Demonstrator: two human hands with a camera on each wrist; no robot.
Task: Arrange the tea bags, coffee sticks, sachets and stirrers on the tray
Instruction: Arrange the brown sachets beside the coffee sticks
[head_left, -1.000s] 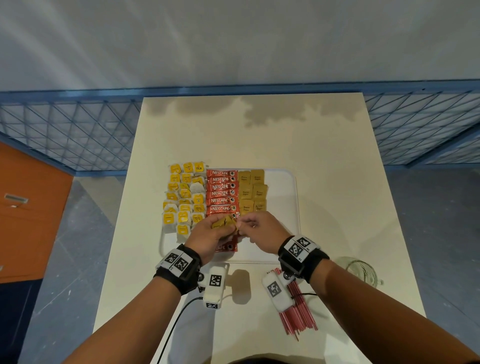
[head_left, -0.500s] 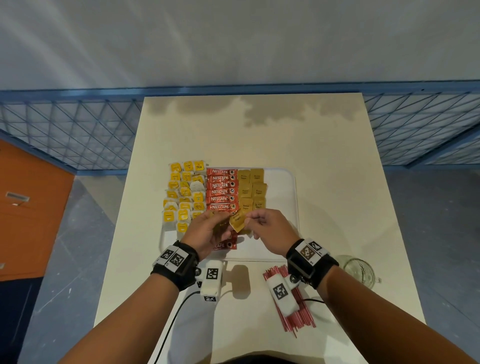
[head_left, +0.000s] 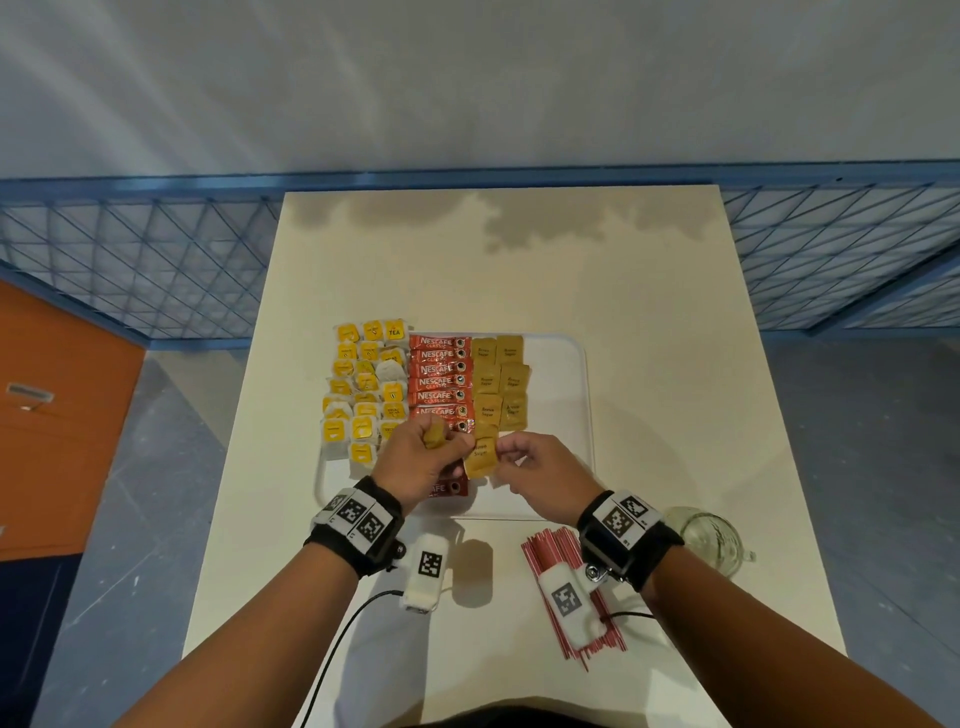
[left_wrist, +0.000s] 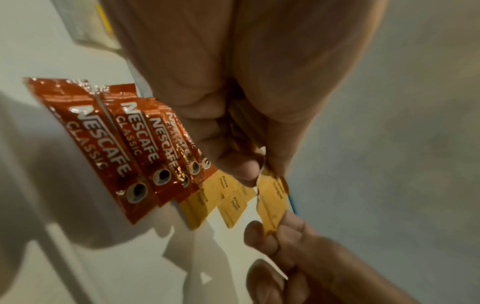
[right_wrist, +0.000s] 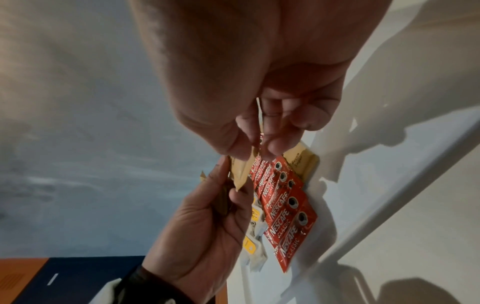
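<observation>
On the white tray (head_left: 561, 415) lie yellow-tagged tea bags (head_left: 363, 395) at the left, red coffee sticks (head_left: 439, 382) in the middle and brown sugar sachets (head_left: 498, 384) to their right. My left hand (head_left: 441, 441) hovers over the tray's near part and grips a small bunch of brown sachets (head_left: 434, 434). My right hand (head_left: 506, 457) pinches the edge of one brown sachet (head_left: 480, 460) just right of the left hand; the left wrist view shows this sachet (left_wrist: 271, 203) hanging between both hands. Red stirrers (head_left: 545, 551) lie on the table under my right wrist.
A clear glass jar (head_left: 704, 538) stands on the table at the near right, beside the tray's corner. The tray's right strip is bare. The cream table (head_left: 519, 270) ends at a blue mesh fence behind, and an orange cabinet (head_left: 62, 415) stands at the left.
My right hand has drawn one sachet out of the left hand's bunch and moved slightly right. The sachet now hangs at the near end of the sachet rows.
</observation>
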